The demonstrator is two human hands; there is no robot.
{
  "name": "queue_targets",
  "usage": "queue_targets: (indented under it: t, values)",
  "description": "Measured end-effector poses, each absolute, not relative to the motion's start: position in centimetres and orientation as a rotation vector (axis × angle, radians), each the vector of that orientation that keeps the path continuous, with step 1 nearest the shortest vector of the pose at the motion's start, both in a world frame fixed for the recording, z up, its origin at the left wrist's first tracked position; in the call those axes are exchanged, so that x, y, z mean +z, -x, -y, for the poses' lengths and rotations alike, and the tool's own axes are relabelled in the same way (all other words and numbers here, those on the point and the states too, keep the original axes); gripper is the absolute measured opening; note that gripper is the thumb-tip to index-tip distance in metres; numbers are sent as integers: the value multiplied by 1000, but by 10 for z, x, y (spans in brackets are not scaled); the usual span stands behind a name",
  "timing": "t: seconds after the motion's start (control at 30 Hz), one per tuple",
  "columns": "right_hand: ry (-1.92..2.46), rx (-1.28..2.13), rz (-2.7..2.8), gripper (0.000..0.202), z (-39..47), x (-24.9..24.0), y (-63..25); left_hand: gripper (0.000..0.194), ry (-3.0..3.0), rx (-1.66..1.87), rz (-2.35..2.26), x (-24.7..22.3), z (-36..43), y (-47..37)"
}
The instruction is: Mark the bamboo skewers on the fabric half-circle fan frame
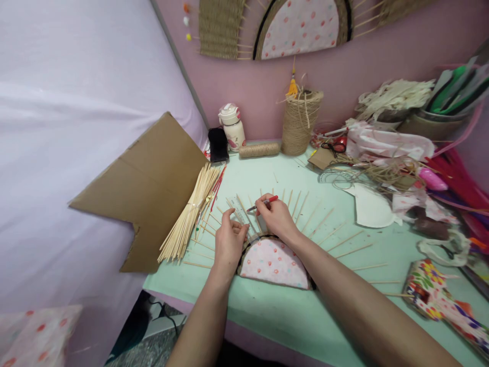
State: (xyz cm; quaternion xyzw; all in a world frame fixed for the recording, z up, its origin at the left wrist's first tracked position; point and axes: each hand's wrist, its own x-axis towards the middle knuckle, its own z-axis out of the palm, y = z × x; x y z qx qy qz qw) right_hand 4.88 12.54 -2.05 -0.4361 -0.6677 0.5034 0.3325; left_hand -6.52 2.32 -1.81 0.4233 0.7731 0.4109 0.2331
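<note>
A half-round piece covered in pink floral fabric (275,262) lies on the mint-green table, with thin wooden sticks (346,239) fanning out from its dark curved edge. My left hand (229,239) is at the upper left of the piece, its fingers closed on a clear ruler (240,210) that lies along the sticks. In my right hand (277,216) is a pen (263,203) with a red end, its dark tip pointing left near the ruler. Part of the curved edge is hidden behind my hands.
A tied bundle of sticks (193,214) and folded cardboard (145,178) are on the left. Behind stand a bottle (232,127), a twine roll (260,150) and a twine cone (300,122). Fabric scraps (385,142) and a floral-patterned item (428,288) crowd the right.
</note>
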Motion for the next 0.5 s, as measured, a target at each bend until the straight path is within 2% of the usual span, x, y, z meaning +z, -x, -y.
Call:
queue_targets:
  t: [0.5]
  values:
    - [1107,1338,1710,19,-126,-24,-49,47,-1183,1124,-2138,-18,-23,66]
